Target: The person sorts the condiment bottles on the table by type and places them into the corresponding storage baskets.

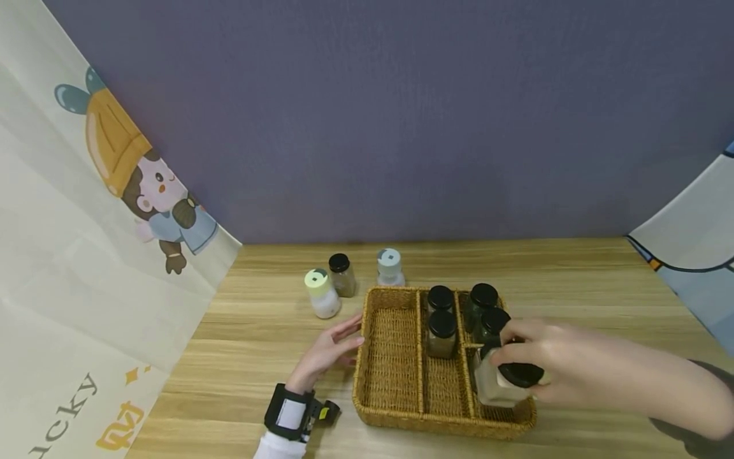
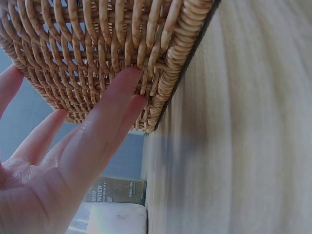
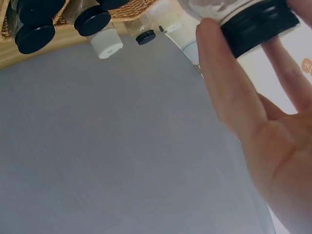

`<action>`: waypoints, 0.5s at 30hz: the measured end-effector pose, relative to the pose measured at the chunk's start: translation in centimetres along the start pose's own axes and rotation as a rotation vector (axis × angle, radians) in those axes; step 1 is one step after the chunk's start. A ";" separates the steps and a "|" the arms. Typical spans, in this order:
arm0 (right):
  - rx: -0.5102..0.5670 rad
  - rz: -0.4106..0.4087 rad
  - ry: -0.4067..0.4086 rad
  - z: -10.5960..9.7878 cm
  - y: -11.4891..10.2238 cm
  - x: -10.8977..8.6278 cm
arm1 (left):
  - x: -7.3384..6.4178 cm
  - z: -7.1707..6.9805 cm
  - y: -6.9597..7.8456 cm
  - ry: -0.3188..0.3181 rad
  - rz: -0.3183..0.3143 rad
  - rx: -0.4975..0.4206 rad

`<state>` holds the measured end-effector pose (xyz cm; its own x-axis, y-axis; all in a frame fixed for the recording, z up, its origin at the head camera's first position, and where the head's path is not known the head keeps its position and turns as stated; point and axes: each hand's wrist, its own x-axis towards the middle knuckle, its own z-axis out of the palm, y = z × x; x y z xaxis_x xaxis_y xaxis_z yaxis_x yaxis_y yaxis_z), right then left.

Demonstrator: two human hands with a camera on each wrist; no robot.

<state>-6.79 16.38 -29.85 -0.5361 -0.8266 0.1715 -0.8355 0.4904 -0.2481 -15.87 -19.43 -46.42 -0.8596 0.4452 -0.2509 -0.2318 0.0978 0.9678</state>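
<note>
The right hand pinches a clear black-lidded jar around the lid, with the thumb and fingers on either side of it. The jar tilts beneath these fingers, its body over the near right compartment of the woven wicker basket; whether its base touches the basket floor cannot be told. Just beyond the same fingers, two dark-lidded jars occupy the far right compartment, and two black-lidded jars stand in the middle one, between the two hands.

The left hand has its fingers spread, the thumb tip resting against the basket's outer side wall. Past those fingertips, outside the basket, stand a yellow-capped shaker, a small black-lidded jar and a white-capped shaker.

The held jar looks rigid, smooth and probably glass, so it would be fairly light but slippery and breakable against a neighbour. The lid's rim, or the shoulders just below it, seems the surest hold. The basket looks light and slightly springy, easily steadied by a flat touch at its wall.
</note>
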 end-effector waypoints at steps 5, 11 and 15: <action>-0.001 -0.048 0.055 0.5 -0.1 -0.1 | -0.2 0.1 0.3 0.009 -0.004 0.007; 0.041 0.021 -0.017 1.3 -0.2 -0.3 | -0.2 0.0 0.3 0.000 0.004 0.009; 0.055 0.036 -0.028 1.9 -0.1 -0.4 | -0.2 0.0 0.2 -0.012 0.007 0.010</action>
<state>-6.24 16.11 -31.67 -0.5611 -0.8166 0.1356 -0.8077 0.5043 -0.3056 -15.74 -19.47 -46.17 -0.8555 0.4569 -0.2437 -0.2210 0.1034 0.9698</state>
